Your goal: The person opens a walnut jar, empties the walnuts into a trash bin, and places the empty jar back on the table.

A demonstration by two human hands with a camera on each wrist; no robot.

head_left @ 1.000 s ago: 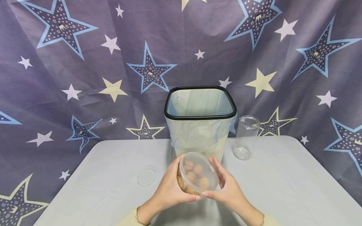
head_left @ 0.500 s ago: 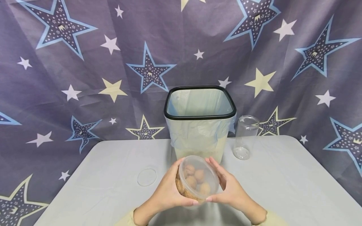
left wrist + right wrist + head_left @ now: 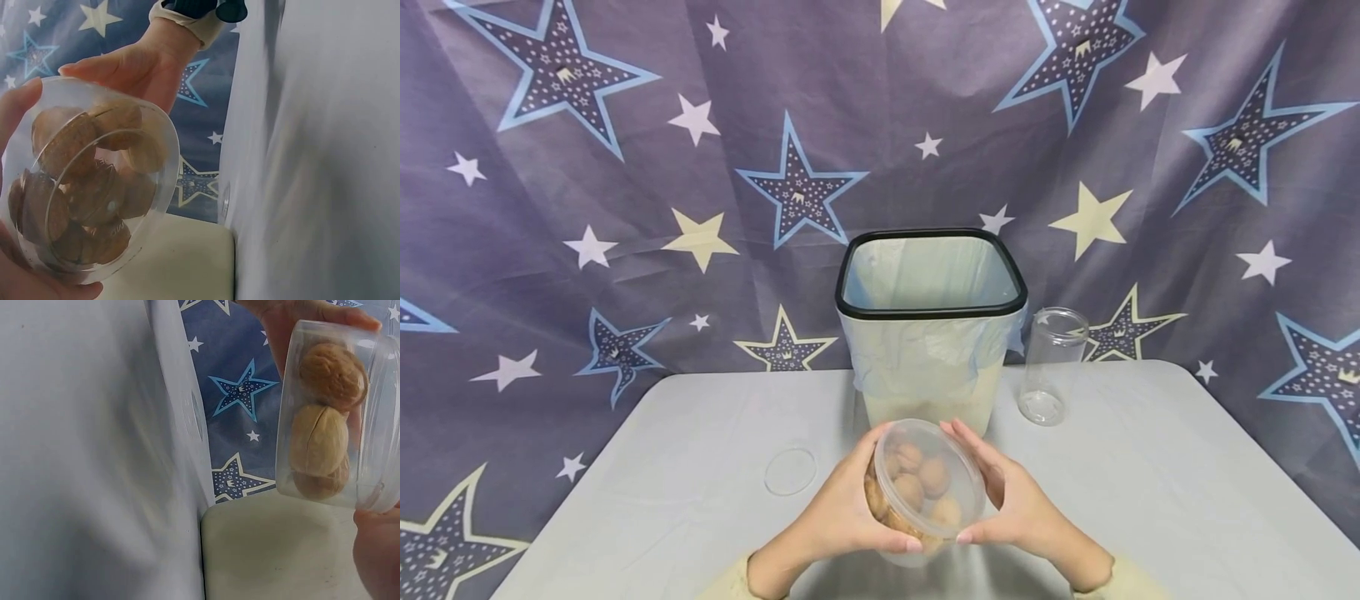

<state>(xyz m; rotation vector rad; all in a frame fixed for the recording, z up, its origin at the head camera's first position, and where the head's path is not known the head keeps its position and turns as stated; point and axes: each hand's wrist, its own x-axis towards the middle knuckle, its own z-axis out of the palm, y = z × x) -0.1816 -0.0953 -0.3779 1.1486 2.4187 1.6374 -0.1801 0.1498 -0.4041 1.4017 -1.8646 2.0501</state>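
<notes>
Several walnuts [image 3: 319, 439] are inside a clear round plastic tub [image 3: 94, 265], tilted with its translucent lid [image 3: 966, 492] turned up and to the right. My left hand [image 3: 842, 512] grips the tub's side from the left, thumb at the front. My right hand [image 3: 1018, 508] holds the lid's rim from the right, with its thumb in front and fingers behind. In the right wrist view the lid sits at the tub's mouth. Both hands hold the tub above the table, in front of the bin. The palms partly hide the tub.
Behind the tub stands a pale bin [image 3: 925, 358] with a black rim and a bag liner. A tall clear jar [image 3: 1051, 367] stands right of it. A clear round lid [image 3: 790, 472] lies on the grey table [image 3: 685, 483]. A starry curtain [image 3: 880, 108] hangs behind.
Both hands and the tub have come slightly down towards me. My right thumb has shifted a little right along the lid's edge, away from the left thumb.
</notes>
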